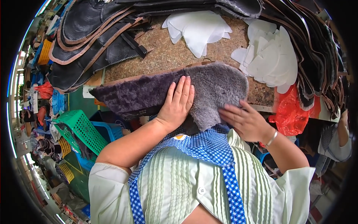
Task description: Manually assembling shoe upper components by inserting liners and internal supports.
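A boot upper (218,84) lies across the near edge of the table with its furry lining facing up, dark purple on the left and grey on the right. My left hand (176,102) rests flat on the middle of the fur, fingers stretched out. Over the right, rounded part, my right hand (242,120) touches the grey fur, its fingers extended and slightly blurred. Part of the upper's near edge hangs down against my blue checked apron (203,147). Neither hand grips anything.
Black stitched boot uppers (93,41) are stacked at the far left, with more uppers (309,48) at the right. White cut pieces (199,28) and another white pile (270,56) lie on the brown tabletop (138,56). A red plastic bag (289,112) hangs right; a green basket (84,130) stands left.
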A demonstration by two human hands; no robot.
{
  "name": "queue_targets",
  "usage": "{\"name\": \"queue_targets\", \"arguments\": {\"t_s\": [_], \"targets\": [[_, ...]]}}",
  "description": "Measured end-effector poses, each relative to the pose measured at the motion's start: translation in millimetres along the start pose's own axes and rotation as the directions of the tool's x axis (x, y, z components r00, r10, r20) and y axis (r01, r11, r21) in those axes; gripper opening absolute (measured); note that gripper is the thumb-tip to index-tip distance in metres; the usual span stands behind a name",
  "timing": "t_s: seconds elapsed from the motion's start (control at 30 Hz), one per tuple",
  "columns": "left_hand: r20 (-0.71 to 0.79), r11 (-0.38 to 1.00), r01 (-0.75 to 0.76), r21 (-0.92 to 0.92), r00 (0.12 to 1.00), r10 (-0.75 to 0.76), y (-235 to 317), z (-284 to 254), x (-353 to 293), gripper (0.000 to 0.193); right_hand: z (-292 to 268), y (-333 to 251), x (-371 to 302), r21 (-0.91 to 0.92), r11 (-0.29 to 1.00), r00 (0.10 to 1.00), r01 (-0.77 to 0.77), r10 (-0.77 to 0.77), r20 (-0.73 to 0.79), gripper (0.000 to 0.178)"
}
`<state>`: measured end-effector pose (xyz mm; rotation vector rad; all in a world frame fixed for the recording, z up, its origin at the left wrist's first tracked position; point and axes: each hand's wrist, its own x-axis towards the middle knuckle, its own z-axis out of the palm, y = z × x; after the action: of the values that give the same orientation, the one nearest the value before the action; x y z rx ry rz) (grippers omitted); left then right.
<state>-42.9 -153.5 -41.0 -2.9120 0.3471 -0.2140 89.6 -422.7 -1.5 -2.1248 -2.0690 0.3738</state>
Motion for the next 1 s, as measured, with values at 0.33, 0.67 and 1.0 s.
{"name": "queue_targets", "arguments": {"t_s": [0.33,0.67,1.0], "targets": [[-0.019,0.961,-0.026,-0.275,1.0,0.022,-15,-21,1,0.061,-18,-6,3,-0.022,0.959,0.904,-0.282,0.258,-0.34,0.074],[0.137,-0.018,0.137,-0.99,0.991,0.006,-87,-170,6,0.057,-115,-25,48,0.49,0.865,0.685,0.108,0.292,-0.667,0.032],[-0.234,0.658,-0.237,-0.715,0.968,0.094,-94,-218,40,0.025,-170,-31,64,0.95,0.3,0.731,0.083,0.63,-0.263,0.009]]}}
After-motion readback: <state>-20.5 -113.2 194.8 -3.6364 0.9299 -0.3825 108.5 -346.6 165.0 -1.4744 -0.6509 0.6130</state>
